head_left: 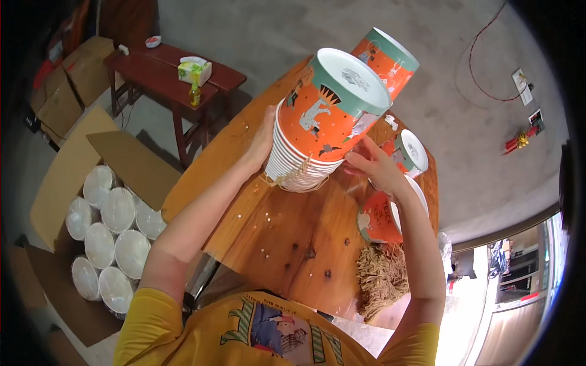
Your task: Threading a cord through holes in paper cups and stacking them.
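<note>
A tall stack of nested paper buckets (317,122), orange with a green band and animal pictures, stands upside down on the wooden table. My left hand (264,139) is closed around its left side, the fingertips hidden behind it. My right hand (377,168) is at the right side by the lower rim of the top bucket, fingers curled in a pinch; what lies between them is hidden. Thin tan cord (296,174) hangs across the white rims below. Behind the stack is another orange and green bucket (386,61).
Two more buckets, one lying on its side (379,216) and one farther back (412,152), are on the right. A bundle of tan cords (383,277) lies at the table's near edge. Left, an open carton (155,161) holds several wrapped stacks; a red bench (223,76) bears a tissue box.
</note>
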`<action>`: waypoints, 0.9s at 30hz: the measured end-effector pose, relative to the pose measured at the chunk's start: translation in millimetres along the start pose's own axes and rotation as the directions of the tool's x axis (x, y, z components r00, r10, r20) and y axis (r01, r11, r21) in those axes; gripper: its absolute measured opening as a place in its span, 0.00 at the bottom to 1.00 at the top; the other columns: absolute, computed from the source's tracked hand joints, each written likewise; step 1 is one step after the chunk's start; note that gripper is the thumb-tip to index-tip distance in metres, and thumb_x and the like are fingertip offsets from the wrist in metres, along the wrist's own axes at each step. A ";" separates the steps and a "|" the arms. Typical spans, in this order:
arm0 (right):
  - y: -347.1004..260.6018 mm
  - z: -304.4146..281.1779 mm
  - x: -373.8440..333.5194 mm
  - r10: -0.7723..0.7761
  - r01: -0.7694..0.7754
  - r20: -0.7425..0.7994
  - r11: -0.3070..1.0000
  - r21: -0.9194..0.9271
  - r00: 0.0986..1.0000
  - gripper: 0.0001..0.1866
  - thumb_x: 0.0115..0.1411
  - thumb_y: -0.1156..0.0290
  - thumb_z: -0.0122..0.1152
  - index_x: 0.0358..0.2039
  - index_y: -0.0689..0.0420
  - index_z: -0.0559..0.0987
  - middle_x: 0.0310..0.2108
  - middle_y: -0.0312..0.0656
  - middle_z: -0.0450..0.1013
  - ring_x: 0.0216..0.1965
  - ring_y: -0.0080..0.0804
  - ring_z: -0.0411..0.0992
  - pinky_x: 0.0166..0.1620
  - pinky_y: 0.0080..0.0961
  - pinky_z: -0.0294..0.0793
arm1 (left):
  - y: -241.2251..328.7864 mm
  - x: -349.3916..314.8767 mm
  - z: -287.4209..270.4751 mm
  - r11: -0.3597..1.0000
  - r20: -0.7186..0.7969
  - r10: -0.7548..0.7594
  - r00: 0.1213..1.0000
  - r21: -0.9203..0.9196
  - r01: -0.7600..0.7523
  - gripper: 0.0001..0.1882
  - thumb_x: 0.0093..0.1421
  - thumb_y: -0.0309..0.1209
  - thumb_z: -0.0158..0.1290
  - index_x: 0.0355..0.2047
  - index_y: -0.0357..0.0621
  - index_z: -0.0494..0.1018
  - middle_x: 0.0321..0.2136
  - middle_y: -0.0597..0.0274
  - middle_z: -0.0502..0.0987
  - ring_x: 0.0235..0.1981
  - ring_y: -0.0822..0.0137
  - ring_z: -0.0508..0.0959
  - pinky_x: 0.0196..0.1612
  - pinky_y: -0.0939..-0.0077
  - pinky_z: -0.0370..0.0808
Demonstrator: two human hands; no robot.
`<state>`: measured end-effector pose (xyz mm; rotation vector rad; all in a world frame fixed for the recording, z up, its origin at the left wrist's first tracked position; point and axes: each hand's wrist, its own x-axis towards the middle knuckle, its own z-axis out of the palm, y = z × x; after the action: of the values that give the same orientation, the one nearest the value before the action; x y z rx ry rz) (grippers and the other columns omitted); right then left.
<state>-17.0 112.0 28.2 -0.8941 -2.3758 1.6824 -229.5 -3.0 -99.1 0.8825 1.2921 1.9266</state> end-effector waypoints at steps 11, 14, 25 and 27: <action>10.5 41.0 -39.7 -0.061 0.071 -0.126 0.995 0.074 0.990 0.34 0.66 0.63 0.55 0.68 0.54 0.53 0.58 0.42 0.64 0.54 0.29 0.68 0.54 0.29 0.72 | 9.0 -42.9 -9.0 0.971 -0.327 0.222 0.919 -0.008 -0.237 0.34 0.71 0.55 0.28 0.57 0.38 0.66 0.54 0.53 0.70 0.57 0.64 0.67 0.62 0.68 0.58; 28.8 49.1 -56.7 -0.176 0.186 -0.256 0.982 0.019 0.951 0.32 0.67 0.66 0.53 0.68 0.55 0.54 0.60 0.44 0.62 0.52 0.26 0.69 0.53 0.27 0.72 | 62.9 -101.3 -1.0 0.879 -0.385 0.389 0.837 -0.117 -0.462 0.29 0.70 0.51 0.32 0.47 0.38 0.72 0.38 0.57 0.75 0.42 0.64 0.73 0.52 0.69 0.67; 111.6 95.3 -43.6 -0.302 0.390 -0.491 0.917 0.084 0.817 0.26 0.66 0.75 0.53 0.64 0.59 0.61 0.60 0.48 0.64 0.59 0.29 0.65 0.61 0.25 0.64 | 172.1 -291.4 54.6 0.591 0.153 0.661 0.734 -0.709 -0.385 0.23 0.67 0.54 0.41 0.36 0.58 0.82 0.32 0.67 0.67 0.28 0.72 0.64 0.35 0.78 0.61; 114.3 98.4 -45.9 -0.277 0.385 -0.522 0.916 0.109 0.807 0.26 0.66 0.75 0.53 0.63 0.61 0.62 0.58 0.48 0.66 0.58 0.30 0.66 0.60 0.25 0.64 | 171.8 -296.0 59.4 0.645 0.131 0.587 0.799 -0.672 -0.364 0.24 0.68 0.54 0.39 0.36 0.58 0.82 0.33 0.67 0.67 0.29 0.72 0.64 0.34 0.78 0.60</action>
<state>27.7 31.8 -100.0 -0.7092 -1.8371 1.3314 -39.1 -264.3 27.9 1.2057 0.1438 2.2545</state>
